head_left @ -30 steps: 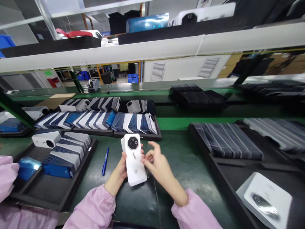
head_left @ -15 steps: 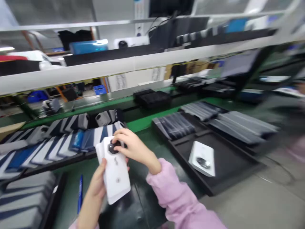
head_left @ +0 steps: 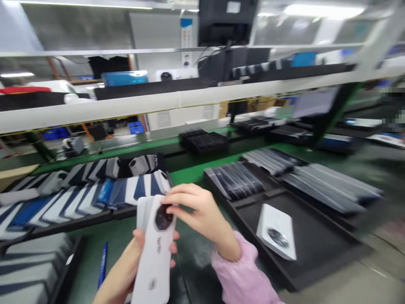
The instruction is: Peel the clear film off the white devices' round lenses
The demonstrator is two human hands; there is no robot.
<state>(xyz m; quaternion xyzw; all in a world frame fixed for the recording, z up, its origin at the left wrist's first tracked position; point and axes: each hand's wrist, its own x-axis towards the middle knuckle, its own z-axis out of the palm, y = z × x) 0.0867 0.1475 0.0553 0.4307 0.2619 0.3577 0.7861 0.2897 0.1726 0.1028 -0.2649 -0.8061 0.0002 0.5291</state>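
My left hand (head_left: 134, 251) is wrapped round a small stack of white phone back covers (head_left: 143, 211) in front of me. The front white phone back cover (head_left: 155, 261) has a round dark camera area near its top, and its lower end runs to the bottom of the view. My right hand (head_left: 202, 213) pinches this cover at its upper right edge, beside the camera area. Thumb contact behind the cover is partly hidden. To the right, more white phone back covers (head_left: 275, 228) lie stacked in a black tray (head_left: 319, 236).
Blue, white and grey covers stand in rows in black trays (head_left: 72, 222) at left. Grey covers (head_left: 34, 257) fill a nearer tray. A blue pen (head_left: 103, 266) lies on the green bench. Wrapped dark stacks (head_left: 236, 179) occupy the right trays; a white shelf (head_left: 180, 95) spans above.
The front cover has shifted off the others and leans the other way, its lower end now to the left. My right hand has moved slightly right and down in view; the camera view has shifted.
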